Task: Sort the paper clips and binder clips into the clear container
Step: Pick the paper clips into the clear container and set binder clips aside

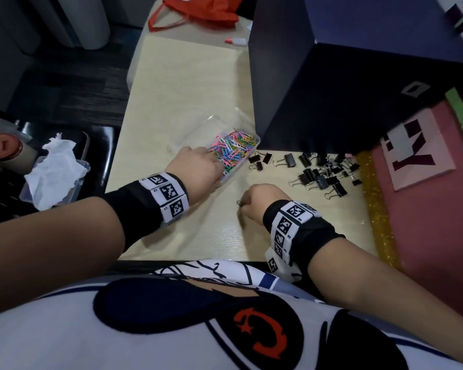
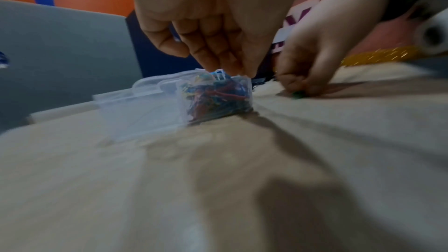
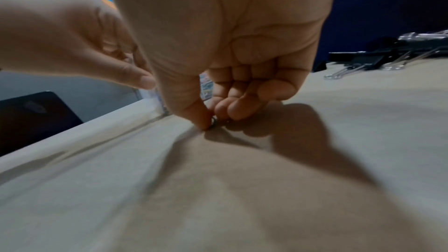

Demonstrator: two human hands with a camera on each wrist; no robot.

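A clear container [image 1: 253, 148] sits on the pale table [image 1: 187, 97], its near compartment heaped with coloured paper clips [image 1: 233, 150]. My left hand [image 1: 198, 164] hangs over that compartment. In the left wrist view its fingers [image 2: 218, 58] point down onto the paper clips [image 2: 215, 95], thumb apart. My right hand [image 1: 243, 206] is low on the table in front of the container. It pinches a small dark paper clip [image 3: 214, 121] between thumb and forefinger against the surface. Black binder clips [image 1: 321, 169] lie scattered to the right.
A tall dark blue box [image 1: 345, 76] stands just behind the binder clips. A gold glitter strip [image 1: 374, 204] and pink mat [image 1: 425, 222] border the table's right side. On the left, a plastic box holds crumpled tissue [image 1: 54, 166]. A red bag [image 1: 203, 9] lies at the far end.
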